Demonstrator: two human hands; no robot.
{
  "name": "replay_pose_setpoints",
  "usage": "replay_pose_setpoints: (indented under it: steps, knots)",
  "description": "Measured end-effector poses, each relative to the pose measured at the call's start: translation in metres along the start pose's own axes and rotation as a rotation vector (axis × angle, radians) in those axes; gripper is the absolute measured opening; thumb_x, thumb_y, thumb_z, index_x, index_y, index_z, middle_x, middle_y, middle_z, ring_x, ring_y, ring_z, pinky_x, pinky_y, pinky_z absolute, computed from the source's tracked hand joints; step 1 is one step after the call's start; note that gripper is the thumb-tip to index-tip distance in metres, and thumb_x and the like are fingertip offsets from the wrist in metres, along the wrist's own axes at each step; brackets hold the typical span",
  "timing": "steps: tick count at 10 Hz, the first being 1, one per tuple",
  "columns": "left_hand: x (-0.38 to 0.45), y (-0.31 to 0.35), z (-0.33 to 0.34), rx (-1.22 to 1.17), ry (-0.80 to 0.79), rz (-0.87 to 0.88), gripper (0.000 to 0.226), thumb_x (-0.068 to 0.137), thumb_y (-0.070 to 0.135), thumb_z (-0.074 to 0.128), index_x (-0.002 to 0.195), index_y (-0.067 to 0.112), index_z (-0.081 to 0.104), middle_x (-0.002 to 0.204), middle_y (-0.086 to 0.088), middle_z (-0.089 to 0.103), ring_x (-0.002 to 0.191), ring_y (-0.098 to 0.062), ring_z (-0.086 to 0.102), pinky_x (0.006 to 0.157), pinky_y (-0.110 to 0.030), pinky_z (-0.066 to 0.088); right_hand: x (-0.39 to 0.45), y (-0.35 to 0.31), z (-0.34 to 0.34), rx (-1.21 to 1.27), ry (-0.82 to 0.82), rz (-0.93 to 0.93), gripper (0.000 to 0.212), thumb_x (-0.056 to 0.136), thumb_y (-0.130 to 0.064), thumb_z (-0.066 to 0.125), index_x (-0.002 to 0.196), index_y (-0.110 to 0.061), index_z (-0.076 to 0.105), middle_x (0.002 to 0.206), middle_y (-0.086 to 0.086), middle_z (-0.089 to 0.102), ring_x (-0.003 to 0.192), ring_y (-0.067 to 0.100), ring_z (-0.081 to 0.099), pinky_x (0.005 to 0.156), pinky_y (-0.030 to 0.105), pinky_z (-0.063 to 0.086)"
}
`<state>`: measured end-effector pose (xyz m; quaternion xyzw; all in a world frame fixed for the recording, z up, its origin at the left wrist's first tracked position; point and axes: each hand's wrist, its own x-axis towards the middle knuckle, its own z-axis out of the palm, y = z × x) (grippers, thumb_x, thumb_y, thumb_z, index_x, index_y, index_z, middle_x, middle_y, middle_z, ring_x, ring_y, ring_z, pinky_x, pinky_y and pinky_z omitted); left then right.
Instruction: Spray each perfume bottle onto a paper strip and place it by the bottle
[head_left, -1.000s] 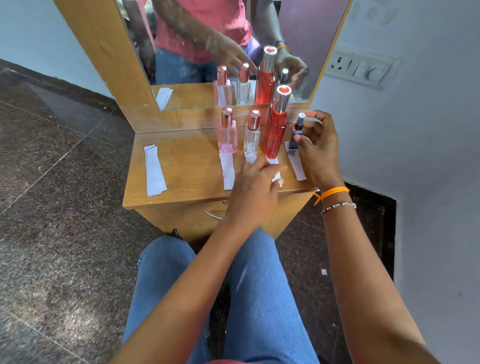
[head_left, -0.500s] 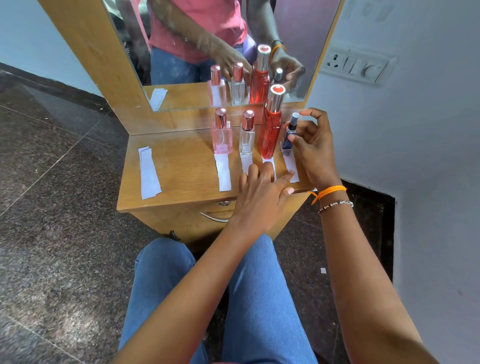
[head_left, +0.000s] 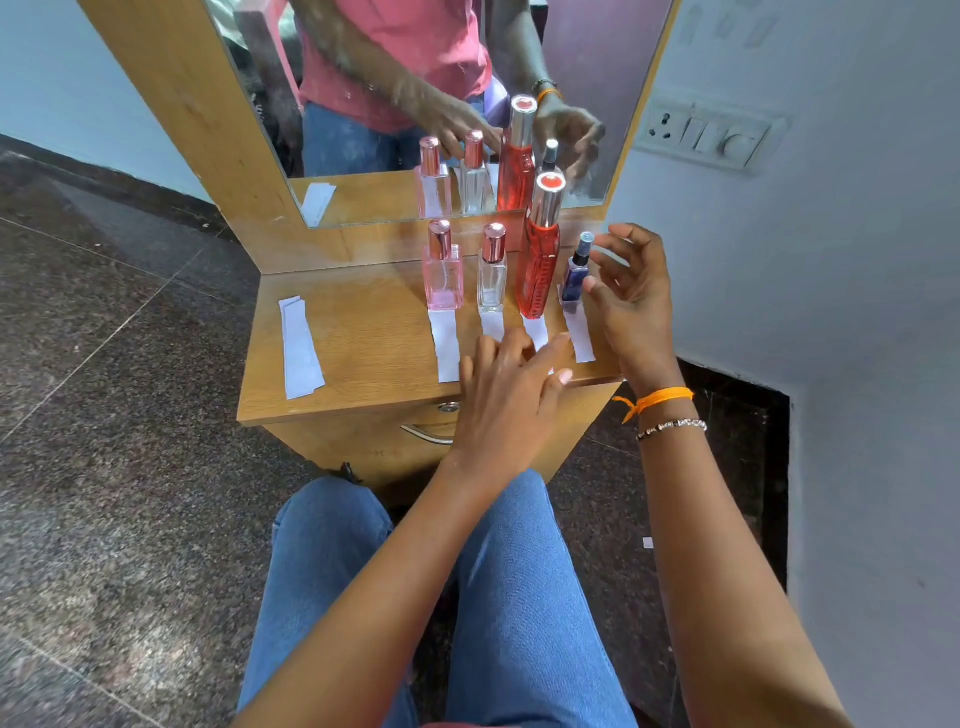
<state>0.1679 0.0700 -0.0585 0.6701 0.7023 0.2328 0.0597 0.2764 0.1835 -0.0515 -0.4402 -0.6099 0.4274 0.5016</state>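
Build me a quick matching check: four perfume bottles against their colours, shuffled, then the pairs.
Bottles, counted along the row from the spare strips' side:
1. first bottle
2. second bottle
3. third bottle
4. fourth bottle

Colours:
A. dark blue, small
B. clear glass, pink cap
C. pink
D. red, tall, silver cap

Pairs: 1-C, 2-B, 3-D, 4-A

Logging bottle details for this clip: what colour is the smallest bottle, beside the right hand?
Dark blue smallest bottle with a silvery cap, seen in the head view.
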Motion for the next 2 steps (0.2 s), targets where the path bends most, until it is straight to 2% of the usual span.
replay_pose_setpoints:
  steps: [1, 2]
  knots:
    - [-0.011, -0.009, -0.011, -0.045, 0.245, -0.041, 0.030, 0.090, 0.027, 0.041, 0.112, 0.029, 0.061, 0.104, 0.001, 0.056, 0.094, -0.018, 0.042, 0.076, -0.030, 0.028, -0.024, -0.014, 0.004, 0.001, 0.196, -0.132, 0.027, 0.087, 0.002, 0.053, 0.109, -0.014, 0.050, 0.111, 0.002, 0.058, 0.104, 0.017, 0.059, 0.092, 0.028, 0.050]
    - [-0.018, -0.019, -0.027, -0.115, 0.439, -0.125, 0.026, 0.089, 0.018, 0.046, 0.111, 0.027, 0.057, 0.112, 0.000, 0.055, 0.102, -0.017, 0.040, 0.083, -0.028, 0.028, -0.053, -0.031, 0.020, -0.175, 0.245, -0.428, 0.017, 0.089, 0.002, 0.054, 0.103, -0.007, 0.057, 0.103, 0.006, 0.058, 0.099, 0.021, 0.057, 0.089, 0.043, 0.048]
